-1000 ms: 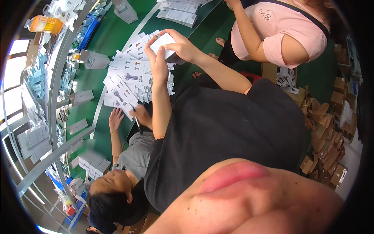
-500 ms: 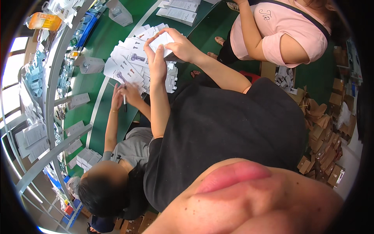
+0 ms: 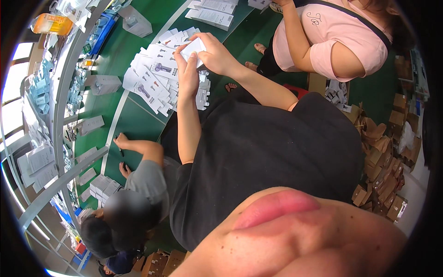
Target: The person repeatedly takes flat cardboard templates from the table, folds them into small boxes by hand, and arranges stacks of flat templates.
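The box [image 3: 194,47], white and small, sits between both hands just above a fan of flat cartons [image 3: 154,74]; the left hand [image 3: 187,74] and right hand [image 3: 214,55] grasp it from opposite sides, thumbs near its upper face. It looks like thin card, so it is probably light, fairly stiff along the folds but easily dented mid-panel, and perhaps a little slick; whether anything is inside, I cannot tell. The best hold seems to be on opposite walls close to the folded edges, with gentle pressure. The overlapping cartons crowd the table [image 3: 140,123] below and could slide if brushed. Upright boxes [image 3: 137,23] stand beyond, and stacked boxes [image 3: 104,187] lie near a grey-sleeved co-worker [image 3: 150,180], whose arm reaches over the table left of the cartons.
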`<state>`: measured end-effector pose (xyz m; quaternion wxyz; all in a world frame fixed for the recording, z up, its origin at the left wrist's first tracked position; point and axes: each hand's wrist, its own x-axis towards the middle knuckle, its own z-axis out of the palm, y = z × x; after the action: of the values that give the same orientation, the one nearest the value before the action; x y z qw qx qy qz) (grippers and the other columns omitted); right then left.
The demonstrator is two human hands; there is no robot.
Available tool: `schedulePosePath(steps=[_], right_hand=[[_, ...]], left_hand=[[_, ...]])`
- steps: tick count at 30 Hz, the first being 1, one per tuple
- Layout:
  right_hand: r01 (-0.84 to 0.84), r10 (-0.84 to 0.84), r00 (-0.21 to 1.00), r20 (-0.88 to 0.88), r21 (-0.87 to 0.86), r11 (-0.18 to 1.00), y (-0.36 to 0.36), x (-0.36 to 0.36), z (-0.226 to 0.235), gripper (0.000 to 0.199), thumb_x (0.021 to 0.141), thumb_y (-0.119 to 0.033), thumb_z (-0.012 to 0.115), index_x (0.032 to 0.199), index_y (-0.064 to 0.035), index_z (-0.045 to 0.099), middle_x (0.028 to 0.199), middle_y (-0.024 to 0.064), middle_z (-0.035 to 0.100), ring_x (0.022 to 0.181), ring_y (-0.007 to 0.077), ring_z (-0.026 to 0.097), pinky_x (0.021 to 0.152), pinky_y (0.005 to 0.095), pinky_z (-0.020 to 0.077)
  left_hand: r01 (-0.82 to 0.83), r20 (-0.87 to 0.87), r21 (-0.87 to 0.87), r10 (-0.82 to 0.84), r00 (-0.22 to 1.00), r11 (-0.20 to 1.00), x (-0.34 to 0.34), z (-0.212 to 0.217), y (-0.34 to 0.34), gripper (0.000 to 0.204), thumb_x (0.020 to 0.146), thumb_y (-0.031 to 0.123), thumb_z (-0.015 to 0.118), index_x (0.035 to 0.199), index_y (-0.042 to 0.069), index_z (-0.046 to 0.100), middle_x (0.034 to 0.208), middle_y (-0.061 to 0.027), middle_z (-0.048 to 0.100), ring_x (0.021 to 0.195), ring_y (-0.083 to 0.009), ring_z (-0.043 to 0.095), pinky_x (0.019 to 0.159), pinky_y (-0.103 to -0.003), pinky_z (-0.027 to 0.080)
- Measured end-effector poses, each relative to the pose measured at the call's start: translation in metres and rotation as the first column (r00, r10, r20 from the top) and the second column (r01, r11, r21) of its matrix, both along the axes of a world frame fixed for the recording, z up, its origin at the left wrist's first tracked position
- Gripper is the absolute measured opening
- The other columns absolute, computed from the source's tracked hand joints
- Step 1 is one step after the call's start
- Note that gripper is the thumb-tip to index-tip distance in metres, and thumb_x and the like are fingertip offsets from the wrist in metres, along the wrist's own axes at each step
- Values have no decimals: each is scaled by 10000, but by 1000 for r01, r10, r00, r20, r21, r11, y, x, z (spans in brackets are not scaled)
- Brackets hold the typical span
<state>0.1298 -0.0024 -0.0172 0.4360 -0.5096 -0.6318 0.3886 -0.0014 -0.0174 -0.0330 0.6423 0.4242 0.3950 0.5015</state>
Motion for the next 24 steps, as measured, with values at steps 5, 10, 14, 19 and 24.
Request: schedulePosePath(steps=[5, 10, 14, 19, 24], right_hand=[[23, -21, 995, 101, -24, 999, -4, -1, 13, 486, 826, -41, 445, 1305, -50, 526, 1308, 193, 546, 1163, 371, 528, 991, 425, 431], [14, -13, 993, 115, -10, 1000, -2, -1, 11, 488, 820, -39, 444, 1301, -58, 531, 1295, 191, 555, 1154, 381, 532, 983, 437, 434], [15, -15, 993, 114, -6, 1000, -1, 0, 9, 490, 817, -33, 452, 1299, -61, 534, 1278, 184, 566, 1143, 378, 540, 976, 431, 438], [32, -44, 983, 180, 70, 997, 2, 0, 1, 488, 809, -21, 464, 1287, -70, 547, 1251, 175, 585, 1116, 376, 558, 962, 425, 447], [0, -2, 997, 82, 19, 1000, 16, 6, -11, 439, 822, -90, 532, 1257, -57, 590, 1219, 179, 612, 1072, 353, 590, 946, 414, 468]], left_hand=[[-24, -91, 18, 25, 996, 1000, 0, -3, 0, 447, 1019, 154, 429, 1433, 28, 316, 1352, -248, 374, 1247, -314, 402, 1086, -427, 314], [-39, -104, 15, 40, 994, 999, 0, -7, 1, 448, 1022, 161, 429, 1434, 26, 316, 1341, -249, 385, 1236, -313, 413, 1082, -433, 324], [-33, -96, 2, 33, 995, 999, 1, -6, 1, 451, 1023, 168, 435, 1432, 21, 317, 1337, -247, 393, 1232, -308, 419, 1081, -425, 330], [-51, -115, 27, 54, 992, 998, 1, -14, 2, 451, 1027, 181, 438, 1431, 17, 322, 1312, -234, 419, 1211, -288, 433, 1065, -401, 346], [-75, -215, 75, 90, 973, 994, 4, 10, -7, 438, 1031, 192, 447, 1417, 13, 344, 1266, -219, 460, 1173, -258, 458, 1029, -368, 372]])
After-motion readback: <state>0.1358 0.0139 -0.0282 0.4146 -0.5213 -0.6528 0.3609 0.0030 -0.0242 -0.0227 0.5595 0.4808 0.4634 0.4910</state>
